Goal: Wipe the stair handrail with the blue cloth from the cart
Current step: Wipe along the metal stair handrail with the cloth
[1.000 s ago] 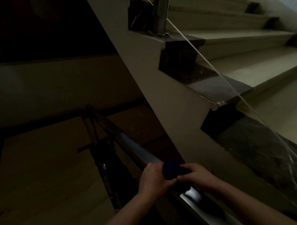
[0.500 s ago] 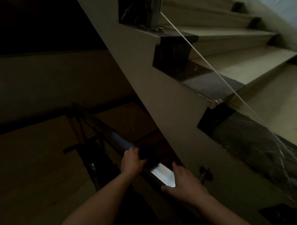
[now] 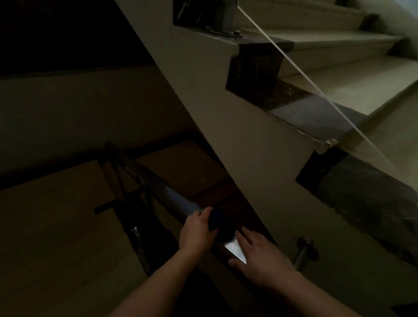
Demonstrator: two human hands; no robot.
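Observation:
The scene is dim. A shiny metal handrail [image 3: 177, 201] slopes down and away to the upper left. My left hand [image 3: 196, 233] is wrapped over the rail with the dark blue cloth [image 3: 216, 221] bunched under its fingers. My right hand [image 3: 262, 256] lies flat on the rail just behind the left, fingers spread, holding nothing; it touches a bright reflective patch of the rail [image 3: 235, 250]. Part of the cloth is hidden under my left hand.
The pale underside of the upper stair flight [image 3: 228, 125] rises close to the right of the rail, with a glass panel edge [image 3: 302, 73] above. A round metal rail bracket [image 3: 305, 251] sticks out by my right wrist. Lower steps [image 3: 44, 223] lie below left.
My left hand has slid the cloth down the rail, away from me. My right hand has let go of the cloth and now rests flat on the rail behind it.

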